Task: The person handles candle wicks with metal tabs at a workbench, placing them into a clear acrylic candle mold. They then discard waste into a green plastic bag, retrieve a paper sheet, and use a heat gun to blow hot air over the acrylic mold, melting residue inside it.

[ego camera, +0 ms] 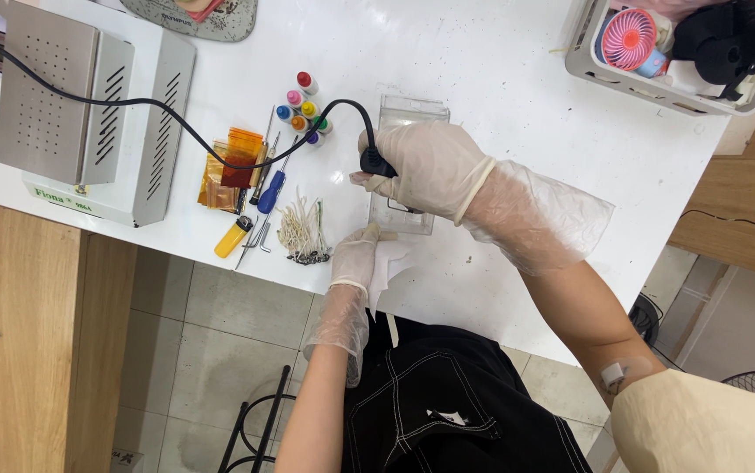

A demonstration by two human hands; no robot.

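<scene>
A: What has the right hand [425, 168] got?

B: Its gloved fingers are curled tight round a black corded tool [375, 163], tip down over a clear plastic tray [412, 112] near the middle of the white table [500, 79]. The black cord [176, 114] runs off toward ten o'clock, across a metal box machine [88, 105].

A: And the left hand [355, 254]?

B: At six o'clock from the tray, gloved too, fingers loosely bent, pinching a white wipe [388, 267] at the table edge.

A: Anything nearby?

B: At nine o'clock from the tray: cotton swabs [300, 229], a yellow lighter [233, 236], a blue-handled screwdriver [271, 191]. Small coloured bottles [303, 107] stand at ten o'clock
</scene>
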